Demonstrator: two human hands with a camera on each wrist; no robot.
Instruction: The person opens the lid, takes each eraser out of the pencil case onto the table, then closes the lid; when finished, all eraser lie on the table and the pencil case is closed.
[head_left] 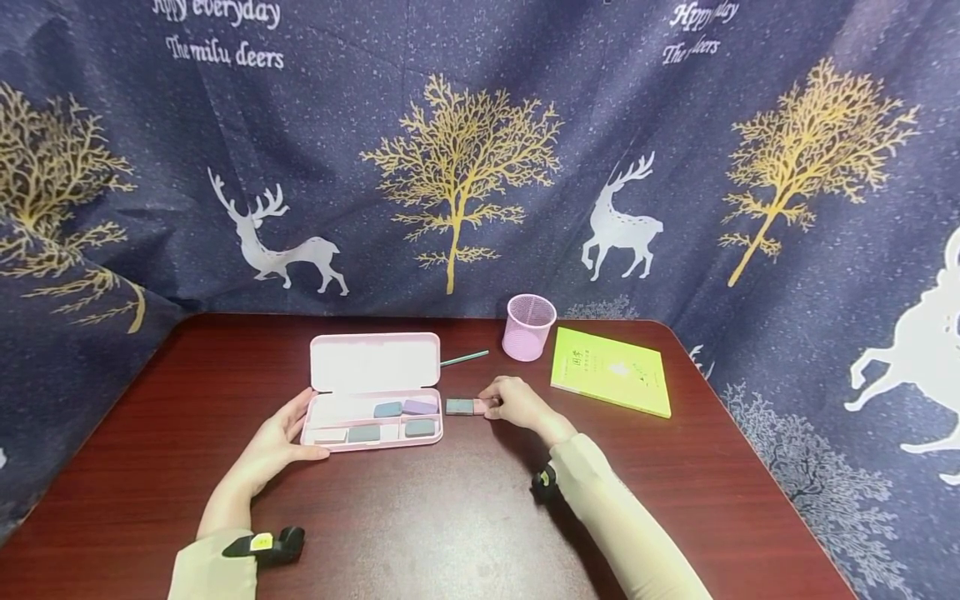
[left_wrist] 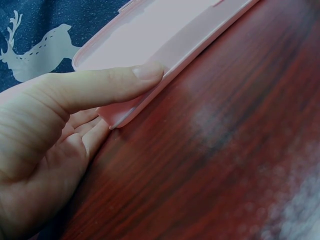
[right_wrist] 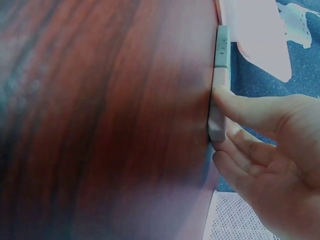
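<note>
A pink pencil case (head_left: 371, 448) lies with its lid (head_left: 375, 362) raised, several blocky erasers (head_left: 364, 433) in its compartments. My left hand (head_left: 273, 446) holds the case's left end; in the left wrist view the thumb (left_wrist: 115, 85) lies over the near wall, the fingers around the outer end. Just right of the case, my right hand (head_left: 517, 402) pinches the pinkish end of a two-tone eraser (head_left: 460, 407). In the right wrist view its speckled grey-green half (right_wrist: 222, 47) sticks out beyond the thumb, close to the table surface.
A thin green pencil-like stick (head_left: 467, 358) lies behind, beside the raised lid. At the back stands a pink mesh pen cup (head_left: 525, 337), with a yellow-green book (head_left: 611, 371) to its right. A dark patterned cloth (head_left: 465, 167) hangs behind the red-brown table (head_left: 420, 525).
</note>
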